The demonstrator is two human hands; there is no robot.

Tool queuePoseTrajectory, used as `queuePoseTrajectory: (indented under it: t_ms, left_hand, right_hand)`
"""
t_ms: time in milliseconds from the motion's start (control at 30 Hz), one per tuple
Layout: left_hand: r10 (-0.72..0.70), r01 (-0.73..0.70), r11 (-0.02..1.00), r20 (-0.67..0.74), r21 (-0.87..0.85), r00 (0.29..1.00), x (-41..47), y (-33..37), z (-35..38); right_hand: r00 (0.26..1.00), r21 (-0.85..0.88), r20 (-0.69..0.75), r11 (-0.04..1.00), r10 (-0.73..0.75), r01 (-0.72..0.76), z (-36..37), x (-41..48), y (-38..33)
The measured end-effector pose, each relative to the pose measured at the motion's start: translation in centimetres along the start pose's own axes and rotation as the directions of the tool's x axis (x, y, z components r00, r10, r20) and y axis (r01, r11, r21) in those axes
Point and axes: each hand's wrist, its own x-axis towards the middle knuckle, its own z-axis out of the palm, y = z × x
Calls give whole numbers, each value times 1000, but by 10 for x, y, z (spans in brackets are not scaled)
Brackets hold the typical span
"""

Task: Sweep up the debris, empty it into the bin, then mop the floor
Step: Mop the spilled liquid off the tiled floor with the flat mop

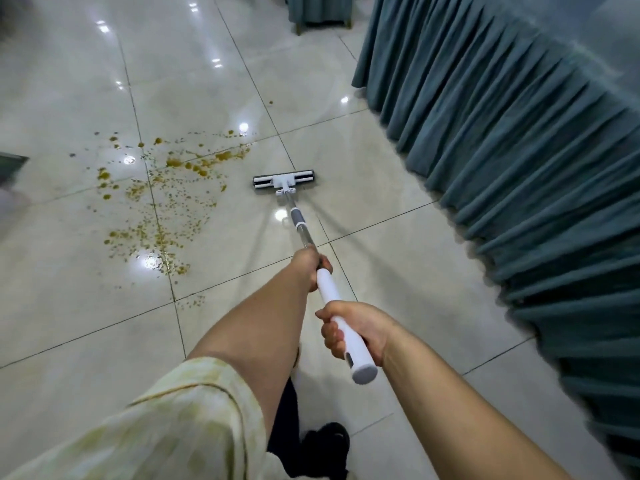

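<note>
A white flat mop rests its head on the glossy tiled floor, to the right of a brown-yellow spill of drops and specks spread over several tiles. The mop's pole runs back toward me. My left hand grips the pole where the metal shaft meets the white handle. My right hand holds the white handle close to its grey end cap. The mop head lies apart from the spill.
A table with a pleated teal skirt fills the right side. A teal-covered chair stands at the top. A dark object shows at the left edge. My dark shoe is below the arms.
</note>
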Motion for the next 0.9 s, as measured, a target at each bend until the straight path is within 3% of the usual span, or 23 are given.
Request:
queuePoseTrajectory:
  t_ms: [300, 667, 900]
  left_hand:
    - [14, -13, 999, -18, 39, 1000, 75, 132, -51]
    - [38, -34, 993, 33, -116, 999, 242, 393, -41]
    - [4, -3, 977, 6, -215, 1000, 327, 450, -33]
  right_hand:
    - [999, 11, 43, 1000, 4, -4, 95, 74, -101]
    - [1000, -109, 18, 994, -5, 7, 178, 226, -369]
    - [999, -207, -23, 978, 27, -31, 182, 309, -444]
